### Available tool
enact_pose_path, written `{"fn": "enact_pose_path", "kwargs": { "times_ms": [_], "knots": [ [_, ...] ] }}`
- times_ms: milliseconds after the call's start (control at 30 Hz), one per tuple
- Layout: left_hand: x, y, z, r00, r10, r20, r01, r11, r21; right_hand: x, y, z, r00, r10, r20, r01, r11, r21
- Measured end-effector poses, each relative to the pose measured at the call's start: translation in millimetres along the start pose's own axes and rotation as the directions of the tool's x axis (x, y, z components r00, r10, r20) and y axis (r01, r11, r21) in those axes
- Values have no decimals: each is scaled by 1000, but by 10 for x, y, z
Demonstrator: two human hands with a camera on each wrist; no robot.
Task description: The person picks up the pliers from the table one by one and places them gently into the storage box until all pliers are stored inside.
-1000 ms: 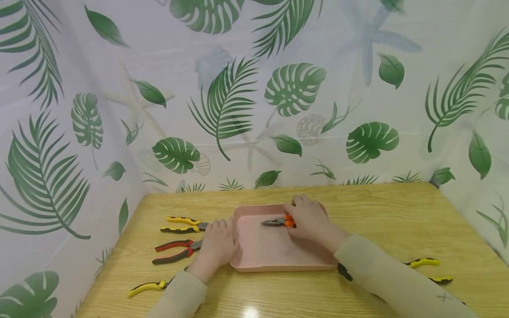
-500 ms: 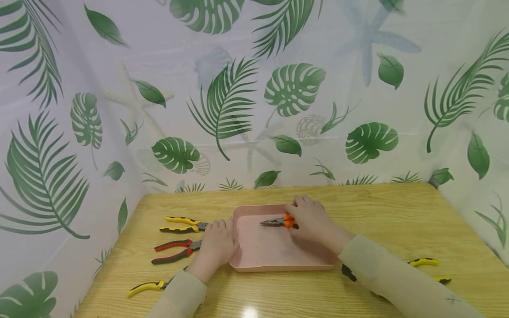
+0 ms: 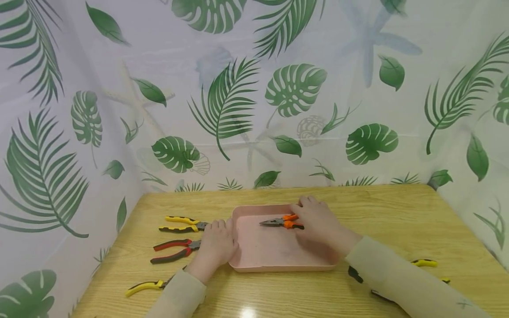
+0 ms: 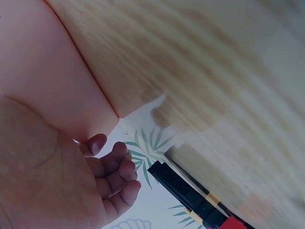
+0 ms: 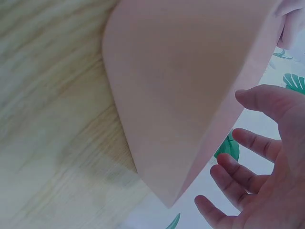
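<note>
A pink tray (image 3: 274, 268) sits mid-table. Inside lie long-nose pliers (image 3: 283, 221) with orange and black handles, jaws pointing left. My right hand (image 3: 318, 223) is over the tray's right side, beside the plier handles. In the right wrist view its fingers are spread and loosely bent, holding nothing. My left hand (image 3: 216, 245) holds the tray's left wall. In the left wrist view the left fingers (image 4: 116, 174) curve by the tray's outer side (image 4: 52, 62); the thumb is hidden there.
Left of the tray lie yellow-black pliers (image 3: 180, 224), red-black pliers (image 3: 175, 251) and another yellow-handled tool (image 3: 145, 287), partly covered by my left arm. More yellow-handled pliers (image 3: 424, 263) lie under my right sleeve. A leaf-patterned curtain (image 3: 254, 110) stands behind the table.
My right hand has drawn slightly right, away from the long-nose pliers, so more of their handles shows. The pliers lie in the tray as before. My left hand stays at the tray's left wall.
</note>
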State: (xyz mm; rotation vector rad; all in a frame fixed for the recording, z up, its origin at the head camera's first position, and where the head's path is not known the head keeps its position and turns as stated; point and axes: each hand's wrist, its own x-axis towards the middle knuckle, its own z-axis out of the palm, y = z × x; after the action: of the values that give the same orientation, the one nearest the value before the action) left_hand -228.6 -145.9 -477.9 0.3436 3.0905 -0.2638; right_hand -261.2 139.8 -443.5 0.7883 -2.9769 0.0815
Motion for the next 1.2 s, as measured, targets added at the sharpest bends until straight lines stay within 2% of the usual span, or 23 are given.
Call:
{"fn": "enact_pose_path", "kwargs": {
  "times_ms": [300, 733, 1200],
  "knots": [
    [-23, -2, -39, 1000, 2, 3, -2, 1000, 1, -45, 45, -26, 1000, 0, 1, 0, 1000, -6],
    [-11, -4, -9, 1000, 3, -3, -3, 1000, -2, -126, 120, -104, 1000, -10, -8, 10, 1000, -19],
    [6, 0, 39, 1000, -7, 1, 7, 1000, -10, -237, 210, -170, 999, 37, -1, -37, 998, -44]
  ]
}}
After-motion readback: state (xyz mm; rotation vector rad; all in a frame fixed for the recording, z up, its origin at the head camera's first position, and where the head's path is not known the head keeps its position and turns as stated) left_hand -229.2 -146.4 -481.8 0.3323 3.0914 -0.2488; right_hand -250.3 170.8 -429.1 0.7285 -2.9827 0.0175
